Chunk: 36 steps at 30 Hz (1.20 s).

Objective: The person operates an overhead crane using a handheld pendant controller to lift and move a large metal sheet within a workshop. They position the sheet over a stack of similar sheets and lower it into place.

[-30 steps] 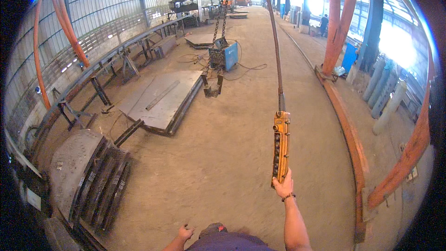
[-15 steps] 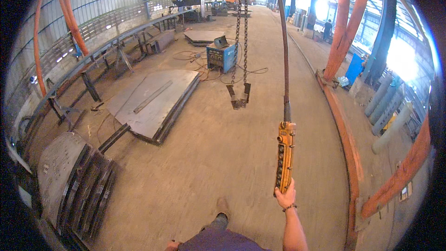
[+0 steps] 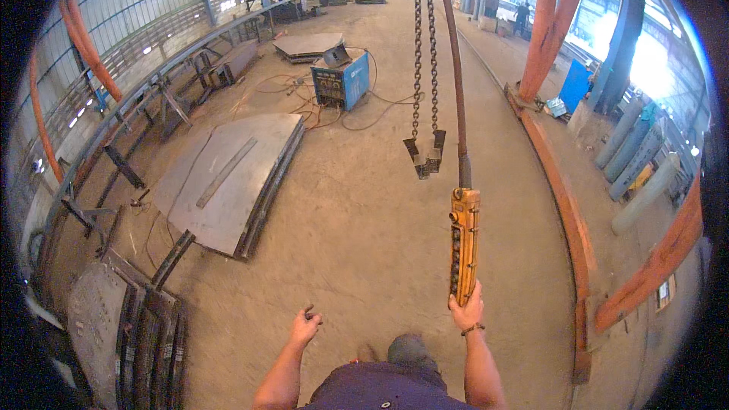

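My right hand (image 3: 468, 310) is wrapped round the lower end of a yellow crane pendant control (image 3: 465, 247), a long box with a row of dark buttons. It hangs upright from a thick brown cable (image 3: 458, 83). My left hand (image 3: 305, 326) is raised in front of my body, its fingers loosely bent and apart. A small dark patch shows at its fingertips; I cannot make out what it is. Ahead, beyond the pendant, two hoist chains (image 3: 417, 68) hang down with dark metal plate clamps (image 3: 425, 156) at their ends.
Large steel plates (image 3: 228, 182) lie on the floor at left, more stacked plates (image 3: 95, 319) nearer. A blue welding machine (image 3: 355, 80) with trailing cables stands ahead. At right run an orange floor beam (image 3: 558, 212) and several gas cylinders (image 3: 634, 152). A person (image 3: 522, 19) is far off.
My left hand has risen into view from the lower edge. The stacks and welding machine appear nearer and further left. The chains and clamps now appear further right, closer to the pendant cable.
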Each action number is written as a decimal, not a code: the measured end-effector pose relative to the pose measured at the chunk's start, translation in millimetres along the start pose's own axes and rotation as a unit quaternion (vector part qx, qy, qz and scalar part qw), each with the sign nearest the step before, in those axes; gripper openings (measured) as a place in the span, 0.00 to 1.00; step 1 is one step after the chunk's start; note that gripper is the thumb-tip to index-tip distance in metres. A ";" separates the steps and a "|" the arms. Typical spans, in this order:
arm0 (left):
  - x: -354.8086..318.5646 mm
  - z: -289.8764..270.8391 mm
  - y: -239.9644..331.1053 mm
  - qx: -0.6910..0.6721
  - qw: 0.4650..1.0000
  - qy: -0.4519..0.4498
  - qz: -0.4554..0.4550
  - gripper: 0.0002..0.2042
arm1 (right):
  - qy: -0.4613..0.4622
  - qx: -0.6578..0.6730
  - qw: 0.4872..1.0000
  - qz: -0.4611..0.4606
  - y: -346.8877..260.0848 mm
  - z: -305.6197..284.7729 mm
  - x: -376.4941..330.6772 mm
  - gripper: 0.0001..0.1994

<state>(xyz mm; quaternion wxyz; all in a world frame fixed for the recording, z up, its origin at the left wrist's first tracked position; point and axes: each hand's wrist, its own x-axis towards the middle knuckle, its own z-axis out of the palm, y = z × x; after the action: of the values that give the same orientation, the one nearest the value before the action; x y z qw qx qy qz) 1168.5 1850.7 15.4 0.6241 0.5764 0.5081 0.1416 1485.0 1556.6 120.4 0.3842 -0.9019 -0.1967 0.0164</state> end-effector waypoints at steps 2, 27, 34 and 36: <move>1.7 1.5 0.9 -0.009 0.999 -0.024 -0.018 0.30 | -0.008 0.015 1.000 0.001 -10.9 7.8 8.4 0.43; 11.7 -17.6 -54.7 0.087 0.963 -0.013 -0.254 0.29 | -0.042 -0.003 0.999 -0.018 -11.1 59.3 161.3 0.41; 78.3 -15.4 -125.4 0.102 0.957 -0.015 -0.270 0.31 | 0.012 0.009 1.000 0.002 22.3 33.6 191.7 0.42; 104.1 -11.8 -131.8 0.231 0.942 -0.030 -0.242 0.30 | 0.014 0.006 1.000 -0.001 15.2 14.8 197.1 0.42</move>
<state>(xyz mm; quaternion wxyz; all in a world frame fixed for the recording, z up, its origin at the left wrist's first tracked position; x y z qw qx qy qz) 1151.4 1897.9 -145.3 0.5047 0.5682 0.6318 -0.1522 1669.3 1629.6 123.2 0.3920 -0.8997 -0.1920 0.0049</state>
